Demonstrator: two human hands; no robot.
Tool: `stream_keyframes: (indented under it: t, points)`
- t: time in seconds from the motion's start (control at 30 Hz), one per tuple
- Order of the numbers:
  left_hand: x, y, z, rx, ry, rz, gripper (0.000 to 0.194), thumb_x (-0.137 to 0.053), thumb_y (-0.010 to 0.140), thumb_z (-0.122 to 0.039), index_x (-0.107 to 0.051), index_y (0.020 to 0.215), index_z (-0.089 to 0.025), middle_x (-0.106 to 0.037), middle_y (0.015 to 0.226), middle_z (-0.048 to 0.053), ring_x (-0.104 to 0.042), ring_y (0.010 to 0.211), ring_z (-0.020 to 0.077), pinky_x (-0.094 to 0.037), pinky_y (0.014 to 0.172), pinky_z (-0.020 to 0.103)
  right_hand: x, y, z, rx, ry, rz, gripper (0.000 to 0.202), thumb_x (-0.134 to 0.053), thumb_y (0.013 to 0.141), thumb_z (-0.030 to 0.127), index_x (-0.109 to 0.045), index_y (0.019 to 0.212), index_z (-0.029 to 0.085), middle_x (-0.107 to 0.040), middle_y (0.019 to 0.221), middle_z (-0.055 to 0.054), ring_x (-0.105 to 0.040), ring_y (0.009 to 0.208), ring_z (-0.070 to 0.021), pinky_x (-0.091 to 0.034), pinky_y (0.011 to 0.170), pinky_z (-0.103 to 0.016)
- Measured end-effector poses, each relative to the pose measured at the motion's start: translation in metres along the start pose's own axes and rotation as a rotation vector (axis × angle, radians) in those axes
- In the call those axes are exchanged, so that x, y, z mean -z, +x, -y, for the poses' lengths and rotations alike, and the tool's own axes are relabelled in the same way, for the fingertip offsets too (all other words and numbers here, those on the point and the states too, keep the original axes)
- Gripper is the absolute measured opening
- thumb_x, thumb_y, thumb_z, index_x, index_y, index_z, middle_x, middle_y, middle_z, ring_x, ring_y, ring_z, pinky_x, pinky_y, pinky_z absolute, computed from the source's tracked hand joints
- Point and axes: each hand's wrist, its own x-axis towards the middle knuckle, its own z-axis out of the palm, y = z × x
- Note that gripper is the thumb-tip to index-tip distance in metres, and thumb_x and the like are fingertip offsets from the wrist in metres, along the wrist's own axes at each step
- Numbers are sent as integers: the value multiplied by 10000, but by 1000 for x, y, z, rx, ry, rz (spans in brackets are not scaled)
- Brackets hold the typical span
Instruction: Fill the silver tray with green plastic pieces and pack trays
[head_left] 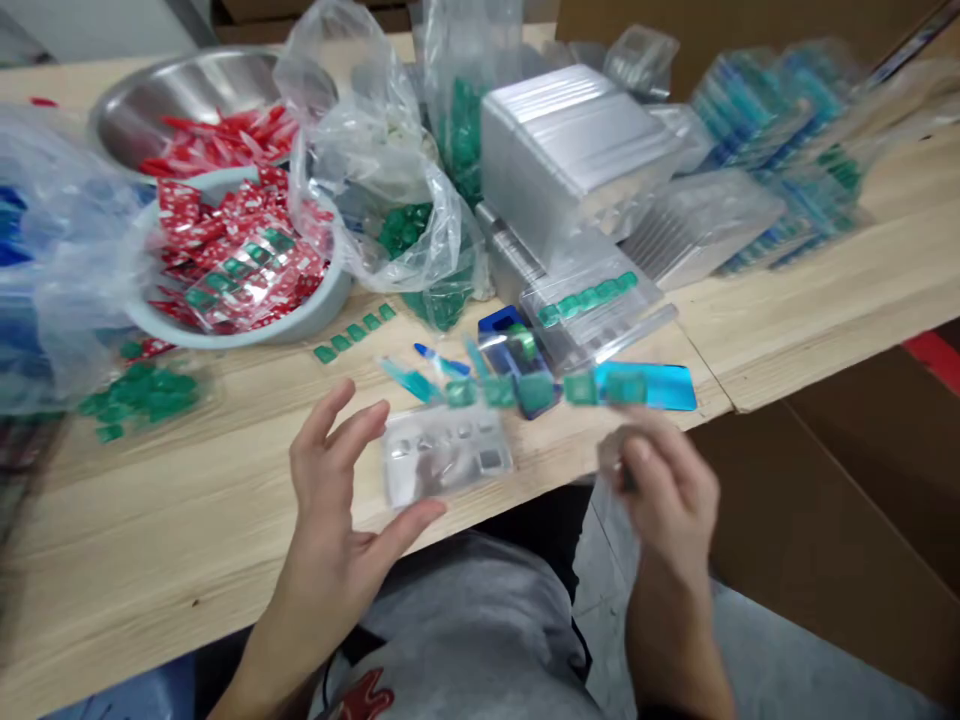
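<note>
My left hand (341, 480) is open, its thumb and fingers spread beside a clear plastic tray (442, 478) lying near the table's front edge. Nothing is between those fingers. At the right, my right hand (664, 480) is closed on a blurred clear plastic piece, with a row of green squares (534, 391) stretching leftward from it above the table. Behind the tray lie a dark blue case (499, 325), a light blue rectangular piece (667, 386) and small blue tools (442, 358). Several loose green pieces (341, 341) sit in a line farther back.
A grey-blue basin (341, 290) of red packets and a steel bowl (120, 110) of red pieces stand back left. Green pieces (142, 395) lie at left. Stacked clear trays (562, 150) stand behind; blue packs (757, 110) are at back right. A cardboard box (817, 500) is right.
</note>
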Motion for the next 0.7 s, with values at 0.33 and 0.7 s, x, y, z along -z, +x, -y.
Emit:
stream_keyframes:
  t: [0.33, 0.7]
  points:
    - [-8, -12, 30, 98, 60, 142, 261, -536, 915, -288, -572, 1174, -302, -493, 1298, 89, -530, 1205, 276, -600, 782, 391, 50, 145, 16, -175, -267, -112, 146, -598, 849, 215, -734, 798, 203, -509, 440, 68, -405, 416, -57, -243, 447, -252]
    - [-17, -9, 16, -10, -2, 86, 236, -500, 927, -155, -573, 1127, -257, -584, 1208, 57, -565, 1140, 204, -524, 914, 376, -9, 50, 17, -296, 213, 94, 445, -558, 812, 640, -729, 849, 231, -507, 549, 20, -406, 448, -103, -305, 427, -266]
